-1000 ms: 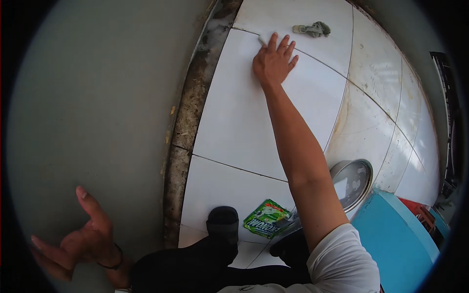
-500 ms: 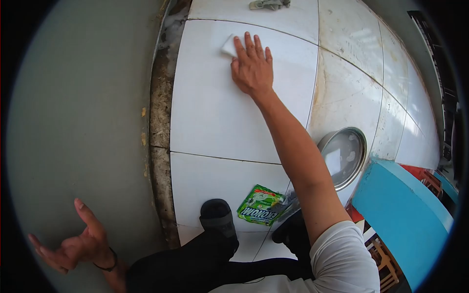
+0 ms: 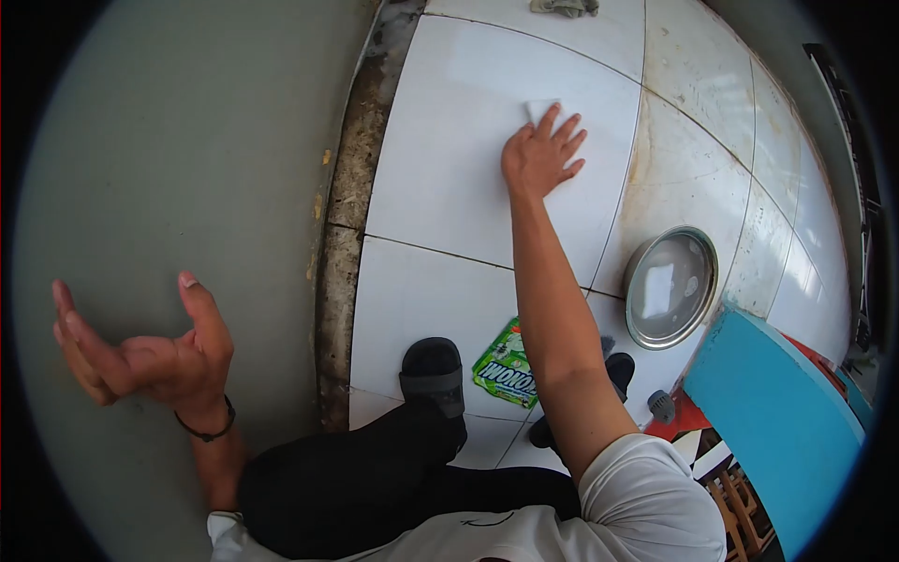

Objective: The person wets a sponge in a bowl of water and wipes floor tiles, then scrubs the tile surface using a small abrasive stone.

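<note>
My right hand point(image 3: 543, 159) lies on a white floor tile point(image 3: 468, 140), fingers spread, holding a white cleaning pad point(image 3: 541, 109) down against it. Part of the pad is hidden under the fingers. Over by the grey wall at the left, my left hand point(image 3: 154, 351) is raised with thumb and fingers apart and nothing in it. A green detergent packet point(image 3: 506, 370) lies near my feet, partly covered by my right forearm. Right of that arm stands a round metal basin point(image 3: 637, 314) of cloudy water, with a white piece point(image 3: 658, 288) in it.
A dirty gap point(image 3: 342, 253) runs between wall point(image 3: 187, 169) and tiles. A greyish cloth point(image 3: 565, 7) lies at the far end. Stained tiles point(image 3: 688, 140) are on the right. A grey brush-like item point(image 3: 661, 406) sits by a blue panel point(image 3: 777, 393). My sandalled foot point(image 3: 433, 370) is below.
My right hand has slid the white pad across the tile, to the right and nearer to me. My left hand has risen along the wall. The view has shifted slightly.
</note>
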Demonstrator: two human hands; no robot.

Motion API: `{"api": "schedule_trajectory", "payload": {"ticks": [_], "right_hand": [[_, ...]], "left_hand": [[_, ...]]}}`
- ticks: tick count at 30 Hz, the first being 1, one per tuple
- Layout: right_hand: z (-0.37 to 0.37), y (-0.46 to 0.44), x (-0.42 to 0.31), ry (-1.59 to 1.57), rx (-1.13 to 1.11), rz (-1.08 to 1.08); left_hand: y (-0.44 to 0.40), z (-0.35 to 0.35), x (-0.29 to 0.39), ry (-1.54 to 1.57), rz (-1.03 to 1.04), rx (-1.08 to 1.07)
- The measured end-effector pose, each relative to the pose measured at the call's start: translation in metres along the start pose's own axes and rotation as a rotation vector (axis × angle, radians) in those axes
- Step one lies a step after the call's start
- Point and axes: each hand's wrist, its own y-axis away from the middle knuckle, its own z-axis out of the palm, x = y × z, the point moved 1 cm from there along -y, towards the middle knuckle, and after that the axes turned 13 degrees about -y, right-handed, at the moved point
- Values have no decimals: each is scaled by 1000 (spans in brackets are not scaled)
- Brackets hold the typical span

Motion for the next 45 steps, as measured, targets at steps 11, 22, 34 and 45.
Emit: {"api": "schedule_trajectory", "payload": {"ticks": [11,22,34,45], "right_hand": [[12,84,-30,-66,-488,-721],[-80,10,117,173,-18,-214],[-15,113,31,48,-8,-91],[21,187,-49,-160,-464,-759]], "left_hand": [[-2,-9,7,-65,-30,-38],[-2,-11,12,-100,-29,-75],[5,-5,3,-133,-70,-162],[2,-1,4,-102,-49,-111]]}}
